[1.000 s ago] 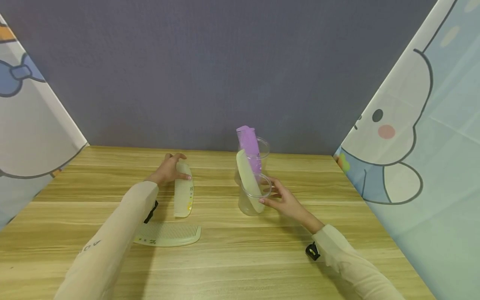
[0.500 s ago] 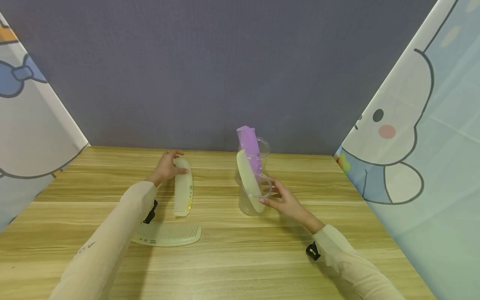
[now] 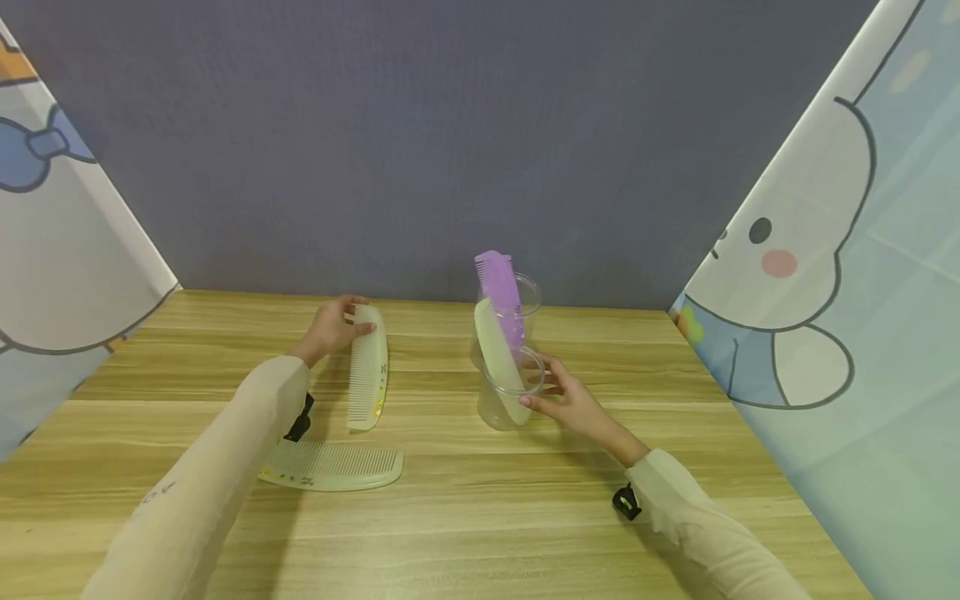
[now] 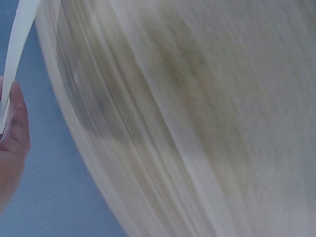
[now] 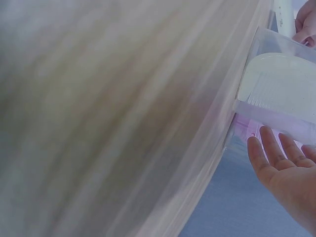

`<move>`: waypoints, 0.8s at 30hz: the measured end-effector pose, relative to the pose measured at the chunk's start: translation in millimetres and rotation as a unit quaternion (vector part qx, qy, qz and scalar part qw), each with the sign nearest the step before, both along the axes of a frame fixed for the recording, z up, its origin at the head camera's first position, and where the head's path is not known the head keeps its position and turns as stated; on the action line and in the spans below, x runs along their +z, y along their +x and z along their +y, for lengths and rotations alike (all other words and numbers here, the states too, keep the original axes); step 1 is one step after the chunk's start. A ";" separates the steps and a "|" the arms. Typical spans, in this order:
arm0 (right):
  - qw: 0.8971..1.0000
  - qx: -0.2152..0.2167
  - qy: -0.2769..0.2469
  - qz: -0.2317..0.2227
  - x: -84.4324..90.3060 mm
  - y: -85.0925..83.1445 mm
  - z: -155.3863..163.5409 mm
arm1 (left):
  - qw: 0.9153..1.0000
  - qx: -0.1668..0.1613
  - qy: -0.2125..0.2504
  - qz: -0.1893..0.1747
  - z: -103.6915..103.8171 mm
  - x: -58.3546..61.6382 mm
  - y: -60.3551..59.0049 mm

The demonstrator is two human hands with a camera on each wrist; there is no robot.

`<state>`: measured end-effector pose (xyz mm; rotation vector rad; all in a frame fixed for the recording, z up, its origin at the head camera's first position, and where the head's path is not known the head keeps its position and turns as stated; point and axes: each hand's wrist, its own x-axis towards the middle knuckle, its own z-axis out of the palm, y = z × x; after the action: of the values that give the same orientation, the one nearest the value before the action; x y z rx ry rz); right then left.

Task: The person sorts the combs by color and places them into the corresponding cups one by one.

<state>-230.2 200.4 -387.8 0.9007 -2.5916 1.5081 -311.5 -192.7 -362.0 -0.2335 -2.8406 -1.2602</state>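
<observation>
In the head view, my left hand (image 3: pixel 333 327) pinches the far end of a pale green comb (image 3: pixel 367 375) with printed decoration, its teeth facing left. The same comb (image 4: pixel 19 42) stands at the edge of the left wrist view, between thumb and fingers. My right hand (image 3: pixel 573 404) holds the right side of a clear plastic cup (image 3: pixel 498 410), thumb at the front and fingers behind. Inside this cup leans another pale comb (image 3: pixel 497 346). The right wrist view shows several fingers (image 5: pixel 271 148) slightly bent against the cup wall.
Behind the near cup, a second clear cup (image 3: pixel 530 296) holds a purple comb (image 3: pixel 501 292). Another pale comb (image 3: pixel 337 467) lies crosswise near the left forearm, partly covered by it. A dark grey panel (image 3: pixel 420 150) rises along the back of the wooden table (image 3: pixel 525 533).
The left hand has shifted slightly away from me, its thumb sliding nearer the comb's far end. That comb has straightened a little. The right hand and the cups have stayed put.
</observation>
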 end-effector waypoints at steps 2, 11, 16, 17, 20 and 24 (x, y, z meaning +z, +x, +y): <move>1.000 0.000 0.000 -0.006 0.7 0.3 -0.1 | 1.000 -0.001 0.004 0.001 0.9 2.4 0.9; 1.000 0.001 0.006 0.008 0.3 1.1 0.1 | 0.999 -0.004 0.030 0.011 -0.8 11.1 1.5; 1.000 0.002 -0.002 0.005 -1.2 0.0 -0.2 | 0.999 -0.007 0.053 0.009 0.2 21.1 5.1; 1.000 0.003 -0.005 0.003 -1.5 -0.3 -0.1 | 0.998 -0.007 0.056 0.010 0.5 23.0 5.8; 1.000 0.002 -0.003 0.000 -1.4 -0.7 0.0 | 0.997 -0.011 0.066 0.023 1.6 27.6 6.9; 1.000 0.000 0.007 0.001 -0.9 -0.5 0.3 | 0.995 -0.012 0.084 0.048 4.5 32.4 7.8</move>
<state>-230.7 200.7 -388.7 0.9038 -2.6040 1.4915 -303.7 -188.2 -329.6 -0.3134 -2.6421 -1.4418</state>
